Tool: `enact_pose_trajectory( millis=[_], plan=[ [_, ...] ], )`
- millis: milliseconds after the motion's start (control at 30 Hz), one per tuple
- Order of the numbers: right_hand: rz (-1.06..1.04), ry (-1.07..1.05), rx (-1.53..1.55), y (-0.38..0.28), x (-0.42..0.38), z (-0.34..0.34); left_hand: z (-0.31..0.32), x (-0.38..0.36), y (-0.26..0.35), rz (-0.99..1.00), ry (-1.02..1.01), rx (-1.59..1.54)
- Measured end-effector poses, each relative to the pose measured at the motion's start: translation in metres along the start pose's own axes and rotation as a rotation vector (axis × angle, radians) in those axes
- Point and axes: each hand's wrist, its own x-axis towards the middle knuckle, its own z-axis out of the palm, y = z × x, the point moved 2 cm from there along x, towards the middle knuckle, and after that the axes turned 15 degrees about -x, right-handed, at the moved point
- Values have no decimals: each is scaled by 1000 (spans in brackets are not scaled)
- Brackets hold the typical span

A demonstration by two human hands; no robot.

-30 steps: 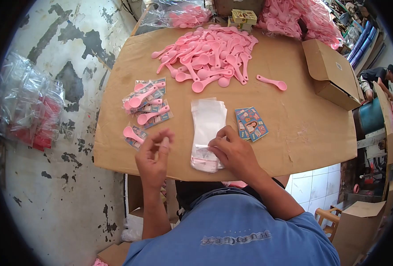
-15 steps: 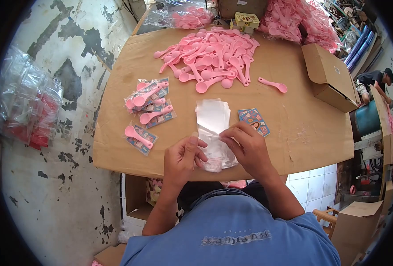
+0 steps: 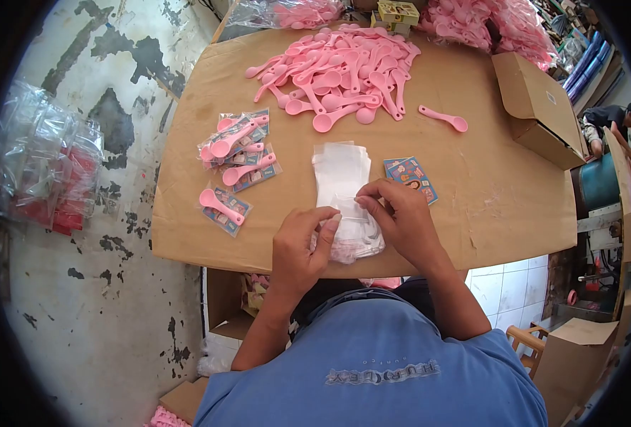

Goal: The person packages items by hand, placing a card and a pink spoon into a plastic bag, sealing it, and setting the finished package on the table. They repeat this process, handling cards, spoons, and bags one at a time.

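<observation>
My left hand (image 3: 302,245) pinches one edge of a small clear plastic bag (image 3: 349,207) between thumb and fingers. On its other side, my right hand (image 3: 403,217) grips the same bag's edge, also in a pinch. Beneath both hands lies a stack of clear plastic bags (image 3: 340,167), near the table's front edge. Printed blue cards (image 3: 406,173) rest just beyond my right hand. To the left, a pink measuring spoon (image 3: 220,205) lies with a card in a clear bag. Several similar packs (image 3: 240,146) overlap behind it.
A large heap of pink spoons (image 3: 344,71) covers the back of the cardboard-topped table (image 3: 472,228). One loose spoon (image 3: 443,118) lies right of it. An open cardboard box (image 3: 539,107) stands at the right edge. Another person (image 3: 611,124) is at far right.
My left hand has come in to the bag and closed on its edge. The right hand keeps its pinch. The whole view has shifted slightly.
</observation>
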Motion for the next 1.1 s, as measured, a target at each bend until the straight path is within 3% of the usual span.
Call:
enact_pose_trajectory(
  millis=[133, 233, 333, 533, 633, 733, 833, 900, 967, 1000, 1100],
  plan=[
    [-65, 295, -51, -3, 5, -10, 5, -4, -6, -11, -43, -4],
    [-119, 366, -32, -11, 4, -22, 5, -4, -3, 5, -40, -7],
    [-119, 166, -77, -17, 0, -30, 4, -4, -5, 26, -64, 19],
    [-48, 127, -249, -5, -13, 1, 4, -15, -11, 99, -81, 54],
    [0, -22, -129, 4, -10, 7, 2, -19, -14, 123, -106, 71],
    [25, 3, -76, 1, 0, 5, 0, -22, -15, 165, -130, 89],
    [72, 197, 14, -9, 12, -6, -3, -25, -16, 152, -156, 94],
    [-39, 270, -1, -23, 14, -19, -5, -23, -17, 108, -161, 60],
    [-145, 259, -88, -42, 7, -33, -7, -21, -11, -10, -122, -142],
    [-296, 248, -145, -44, 3, -32, -7, -19, -9, -67, -103, -243],
    [-546, 107, -110, -51, -18, -24, -4, -17, -17, -491, -146, -1037]
  ],
)
